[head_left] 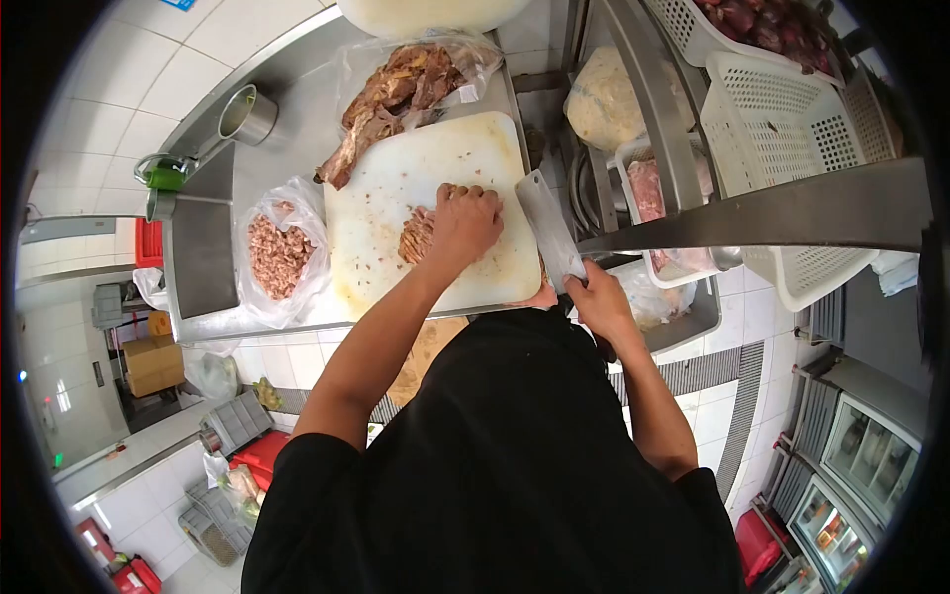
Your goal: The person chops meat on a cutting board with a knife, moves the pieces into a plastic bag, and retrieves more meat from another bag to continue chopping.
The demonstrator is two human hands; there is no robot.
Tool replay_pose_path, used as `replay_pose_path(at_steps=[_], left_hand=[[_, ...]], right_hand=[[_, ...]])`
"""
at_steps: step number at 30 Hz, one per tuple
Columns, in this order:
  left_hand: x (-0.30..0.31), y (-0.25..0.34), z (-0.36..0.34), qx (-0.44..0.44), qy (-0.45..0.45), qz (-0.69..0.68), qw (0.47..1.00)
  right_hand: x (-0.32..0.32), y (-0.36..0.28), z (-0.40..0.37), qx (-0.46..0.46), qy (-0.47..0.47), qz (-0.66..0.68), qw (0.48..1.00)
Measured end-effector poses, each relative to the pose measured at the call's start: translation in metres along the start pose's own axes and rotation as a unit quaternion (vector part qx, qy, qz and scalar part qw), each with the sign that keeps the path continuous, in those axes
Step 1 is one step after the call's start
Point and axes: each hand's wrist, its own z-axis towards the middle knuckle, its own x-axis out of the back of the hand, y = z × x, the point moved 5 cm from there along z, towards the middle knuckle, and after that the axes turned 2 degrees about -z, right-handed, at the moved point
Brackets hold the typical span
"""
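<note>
A white cutting board (pixel 396 188) lies on a steel counter. Near the board's right side, the left hand (pixel 465 223) presses down on a slab of brown meat (pixel 416 236), fingers curled over it and holding it. Just off the board's right edge, the right hand (pixel 599 297) grips the handle of a cleaver (pixel 549 228), its blade raised beside the board. Left of the board sits a bag of chopped meat (pixel 277 255); behind it, a bag of meat chunks (pixel 406 89).

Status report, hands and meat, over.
Left hand curled on meat, on board. Right hand grips cleaver, blade at board's right edge. Bag left of board, away from blade.
</note>
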Motion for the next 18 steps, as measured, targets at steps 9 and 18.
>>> replay_pose_path(at_steps=[9,18], left_hand=[[-0.001,-0.099,0.035,0.186,0.005,-0.646,0.740],[0.047,-0.206,-0.014,0.193,0.188,-0.027,0.963]], right_hand=[[-0.006,0.009,-0.007,0.031,0.002,-0.027,0.999],[-0.014,0.007,-0.004,0.057,-0.010,-0.052,0.997]])
